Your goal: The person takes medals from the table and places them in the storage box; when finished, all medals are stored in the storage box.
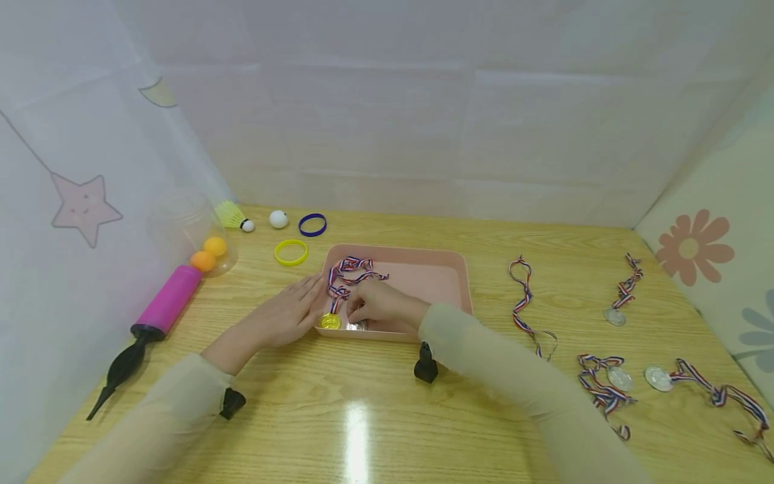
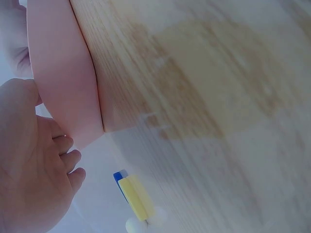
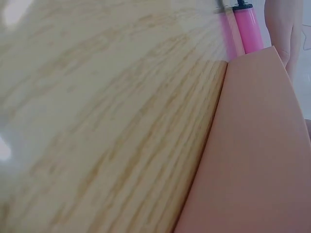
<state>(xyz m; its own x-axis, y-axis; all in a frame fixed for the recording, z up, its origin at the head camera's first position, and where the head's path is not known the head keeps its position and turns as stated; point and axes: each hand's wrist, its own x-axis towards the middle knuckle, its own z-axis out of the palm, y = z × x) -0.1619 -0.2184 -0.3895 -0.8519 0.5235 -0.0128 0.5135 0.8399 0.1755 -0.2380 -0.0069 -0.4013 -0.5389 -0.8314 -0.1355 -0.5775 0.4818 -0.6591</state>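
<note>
A pink tray (image 1: 438, 272) sits on the wooden table, its wall (image 2: 63, 63) close in the left wrist view. At the tray's left side rests my left hand (image 1: 289, 310), fingers fairly straight along the rim. My right hand (image 1: 383, 302) reaches inside, fingers curled down and pinching a silver medal (image 1: 358, 326) near the front wall. Those fingertips partly cover the medal. Just left of it lies a gold medal (image 1: 330, 321), and a striped red, white and blue ribbon (image 1: 353, 265) is bunched behind. The right wrist view shows mostly tray wall and table.
Several silver medals (image 1: 658, 378) with ribbons (image 1: 522, 296) lie right of the tray. To the left are a pink pump (image 1: 168, 299), orange balls (image 1: 214, 247) in a clear container, a shuttlecock (image 1: 232, 216), a white ball (image 1: 278, 219), a yellow wristband (image 1: 291, 261) and a blue wristband (image 1: 312, 234).
</note>
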